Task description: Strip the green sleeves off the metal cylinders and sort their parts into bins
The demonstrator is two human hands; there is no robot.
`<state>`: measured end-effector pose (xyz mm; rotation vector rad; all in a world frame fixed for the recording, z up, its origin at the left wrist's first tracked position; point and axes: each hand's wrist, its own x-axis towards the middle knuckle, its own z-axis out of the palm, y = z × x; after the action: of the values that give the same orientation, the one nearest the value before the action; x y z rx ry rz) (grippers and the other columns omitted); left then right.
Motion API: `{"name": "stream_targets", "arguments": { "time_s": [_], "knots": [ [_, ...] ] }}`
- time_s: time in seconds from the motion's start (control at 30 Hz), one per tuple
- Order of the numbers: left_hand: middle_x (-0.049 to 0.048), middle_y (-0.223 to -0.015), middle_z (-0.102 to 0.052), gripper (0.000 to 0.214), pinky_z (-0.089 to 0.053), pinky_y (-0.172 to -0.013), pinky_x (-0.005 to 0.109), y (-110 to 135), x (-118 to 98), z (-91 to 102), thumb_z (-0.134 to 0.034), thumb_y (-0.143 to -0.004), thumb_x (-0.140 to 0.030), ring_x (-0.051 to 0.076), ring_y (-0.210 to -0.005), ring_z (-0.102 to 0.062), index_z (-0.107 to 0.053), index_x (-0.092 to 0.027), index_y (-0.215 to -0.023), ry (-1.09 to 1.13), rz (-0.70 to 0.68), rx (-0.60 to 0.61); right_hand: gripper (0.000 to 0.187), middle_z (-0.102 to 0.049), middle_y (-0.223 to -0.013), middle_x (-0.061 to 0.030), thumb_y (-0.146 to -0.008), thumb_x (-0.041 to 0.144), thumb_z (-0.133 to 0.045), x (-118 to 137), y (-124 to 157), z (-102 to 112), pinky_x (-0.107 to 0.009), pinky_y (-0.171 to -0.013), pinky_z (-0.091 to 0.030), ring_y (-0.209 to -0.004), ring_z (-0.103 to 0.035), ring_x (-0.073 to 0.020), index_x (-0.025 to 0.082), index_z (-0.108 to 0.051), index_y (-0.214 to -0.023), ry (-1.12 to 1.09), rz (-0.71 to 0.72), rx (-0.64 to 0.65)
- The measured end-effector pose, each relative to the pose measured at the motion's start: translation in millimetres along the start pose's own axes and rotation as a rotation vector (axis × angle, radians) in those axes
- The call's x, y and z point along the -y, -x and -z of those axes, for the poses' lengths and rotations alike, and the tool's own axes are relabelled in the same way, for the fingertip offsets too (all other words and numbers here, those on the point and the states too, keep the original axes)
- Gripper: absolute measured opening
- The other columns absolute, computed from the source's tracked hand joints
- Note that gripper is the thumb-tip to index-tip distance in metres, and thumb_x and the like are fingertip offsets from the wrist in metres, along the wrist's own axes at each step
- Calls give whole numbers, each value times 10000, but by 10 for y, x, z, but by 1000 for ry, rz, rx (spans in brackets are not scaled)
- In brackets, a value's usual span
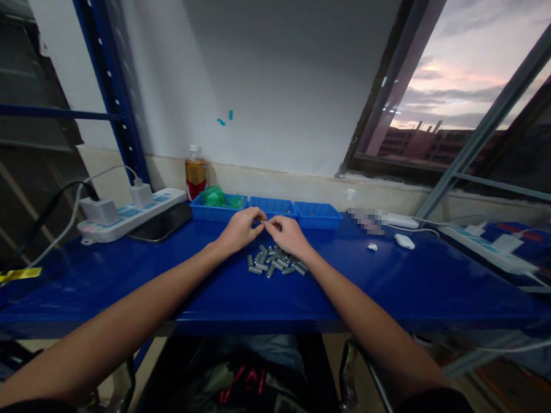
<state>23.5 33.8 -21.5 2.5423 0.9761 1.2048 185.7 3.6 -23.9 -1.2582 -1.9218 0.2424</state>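
Observation:
My left hand and my right hand meet above the middle of the blue table. Both have thumb and fingers pinched together, fingertip to fingertip. Between them is something small that is too tiny to make out. Just below the hands lies a loose pile of small silver metal cylinders, partly hidden by my right wrist. Behind the hands stand a blue tray with green plastic in it, a middle blue tray and a right blue tray.
A drink bottle stands behind the left tray. At left are a power strip with plugs and a dark phone. To the right lie a white earbud, its case and another power strip with cables.

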Motion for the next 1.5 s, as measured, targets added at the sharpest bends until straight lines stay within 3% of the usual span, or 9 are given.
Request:
{"name": "stream_targets", "arguments": {
  "time_s": [0.27,0.43,0.57,0.83,1.03,1.5],
  "knots": [
    [62,-867,-620,108,-466,-757,325,11,-39,-51,-513,-776,-198,199,-822,-587,-551,-181,-876,-81,-68,12,80,-592,-657,16,-741,208,-535,4,-1,26,-236,-628,-396,-641,-515,-118,164,-599,-720,-186,-89,-13],
    [56,-849,-627,149,-461,-740,317,24,-50,-49,-564,-751,-216,204,-803,-597,-544,-178,-894,-110,4,-5,80,-591,-650,12,-685,144,-514,37,8,7,-242,-644,-409,-659,-524,-125,168,-589,-671,-179,-115,-75],
    [57,-806,-630,93,-450,-713,321,25,-69,-18,-580,-758,-266,216,-776,-593,-555,-185,-798,-201,8,29,76,-595,-644,14,-661,144,-510,44,12,-28,-250,-652,-420,-652,-535,-128,178,-573,-637,-184,-162,-128],
    [63,-826,-643,46,-450,-701,310,44,-84,-52,-547,-750,-176,216,-788,-605,-557,-176,-795,-196,5,46,98,-632,-650,-3,-681,234,-581,65,24,-75,-250,-604,-402,-637,-564,-142,179,-583,-599,-162,-303,-104],
    [60,-845,-655,72,-460,-725,306,31,-93,-36,-572,-750,-202,213,-811,-613,-565,-174,-816,-247,25,51,117,-654,-672,-6,-709,249,-592,76,22,-93,-223,-603,-399,-645,-576,-125,166,-611,-628,-127,-294,-123],
    [63,-858,-671,71,-455,-707,296,63,-127,2,-582,-779,-232,215,-815,-627,-572,-172,-815,-327,14,117,109,-670,-681,-16,-697,224,-585,34,26,-87,-222,-608,-408,-667,-594,-134,155,-642,-636,-191,-331,-37]
  ]
}}
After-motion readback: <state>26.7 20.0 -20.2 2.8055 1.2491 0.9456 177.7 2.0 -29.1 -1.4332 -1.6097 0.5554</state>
